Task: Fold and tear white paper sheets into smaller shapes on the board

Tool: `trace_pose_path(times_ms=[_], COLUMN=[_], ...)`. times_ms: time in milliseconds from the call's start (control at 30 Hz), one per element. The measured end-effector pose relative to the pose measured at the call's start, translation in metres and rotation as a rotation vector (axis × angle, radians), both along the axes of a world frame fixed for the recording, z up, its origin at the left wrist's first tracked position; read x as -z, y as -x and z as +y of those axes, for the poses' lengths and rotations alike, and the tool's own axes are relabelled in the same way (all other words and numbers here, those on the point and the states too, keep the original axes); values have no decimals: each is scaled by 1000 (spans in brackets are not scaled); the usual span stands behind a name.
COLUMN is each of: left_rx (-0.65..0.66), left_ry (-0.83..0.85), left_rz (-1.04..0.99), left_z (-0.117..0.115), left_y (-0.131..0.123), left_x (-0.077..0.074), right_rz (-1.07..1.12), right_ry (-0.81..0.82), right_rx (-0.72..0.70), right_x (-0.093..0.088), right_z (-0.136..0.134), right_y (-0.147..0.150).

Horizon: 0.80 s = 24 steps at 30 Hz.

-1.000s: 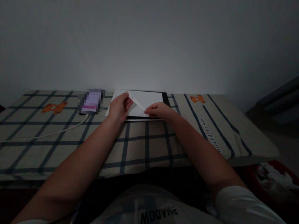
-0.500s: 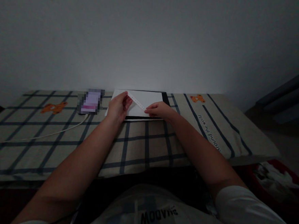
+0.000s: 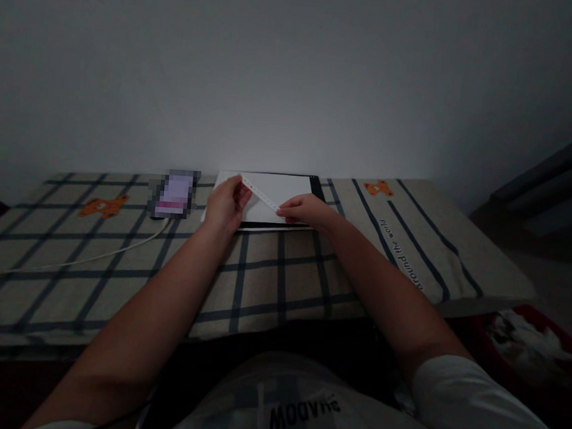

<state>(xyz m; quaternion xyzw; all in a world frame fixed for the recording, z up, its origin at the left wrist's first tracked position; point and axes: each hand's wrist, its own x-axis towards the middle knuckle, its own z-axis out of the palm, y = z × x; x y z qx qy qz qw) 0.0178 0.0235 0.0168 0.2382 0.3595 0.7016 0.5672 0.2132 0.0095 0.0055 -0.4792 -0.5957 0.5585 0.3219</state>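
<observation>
A narrow white strip [image 3: 260, 194] with a row of small dark marks stretches slantwise between my two hands, over a white sheet [image 3: 283, 187]. My left hand [image 3: 227, 202] pinches its upper left end, fingers closed. The lower right end is held between the thumb and fingertips of my right hand [image 3: 303, 209]. The sheet lies on a flat black thing [image 3: 317, 188], whose edge shows along the right and front. What the black thing is, I cannot tell.
A phone [image 3: 174, 193], blurred out, lies left of the sheet with a white cable [image 3: 111, 252] running left. A checked cloth with bear prints [image 3: 242, 283] covers the table, which stands against a wall. At lower right is a red bin [image 3: 528, 316] holding crumpled white stuff.
Almost nothing differs. The strip's left end and my left fingers have shifted very slightly to the left; both hands keep their hold.
</observation>
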Motion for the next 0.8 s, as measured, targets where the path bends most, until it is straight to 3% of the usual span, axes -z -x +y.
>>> trace_pose_path(times_ms=[400,800], left_rx=[-9,10], left_ry=[-14,121], left_rz=[-45,-129], left_z=[-1,0], left_y=[1,0], left_x=[-1,-5], right_rz=[21,39], right_ry=[-31,-14], right_rx=[-10,16], right_x=[3,-2], right_z=[2,-1], right_y=[-1,2])
